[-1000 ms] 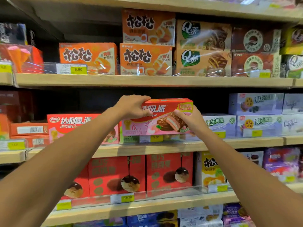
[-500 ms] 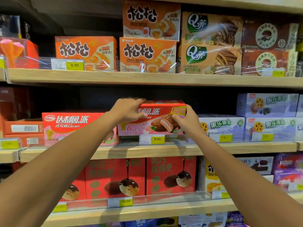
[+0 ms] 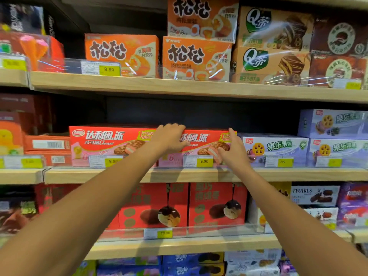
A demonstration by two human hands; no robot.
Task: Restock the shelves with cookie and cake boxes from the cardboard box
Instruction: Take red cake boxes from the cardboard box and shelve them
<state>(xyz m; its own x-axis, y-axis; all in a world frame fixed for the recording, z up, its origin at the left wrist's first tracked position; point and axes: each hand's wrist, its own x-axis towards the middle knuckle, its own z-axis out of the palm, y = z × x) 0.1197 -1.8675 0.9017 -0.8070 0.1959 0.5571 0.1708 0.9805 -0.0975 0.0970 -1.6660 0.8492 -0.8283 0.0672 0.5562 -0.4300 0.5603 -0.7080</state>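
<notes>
Three wooden shelves cross the view, and the middle shelf (image 3: 199,174) carries the task's pie box (image 3: 205,142). It is red and pink, printed "Chocopie" under Chinese lettering, with a picture of a cut chocolate pie. It stands upright at the shelf front, just beside a matching neighbour box (image 3: 107,142) on its left and lavender boxes (image 3: 276,146) on its right.

On the shelf above stand orange boxes (image 3: 196,58) with bold brown characters and tan boxes (image 3: 272,62) marked "Q". Below are red boxes (image 3: 217,206) showing chocolate-dipped balls, and a white box (image 3: 314,194) reading "TFGIRLS".

The left hand (image 3: 169,138) grips the pie box's upper edge, fingers curled over the top. The right hand (image 3: 233,150) presses straight fingers against the box's right front.

A yellow price tag (image 3: 204,161) before it reads 9.90. The lower tag (image 3: 164,233) is blurred, perhaps 10.90.
</notes>
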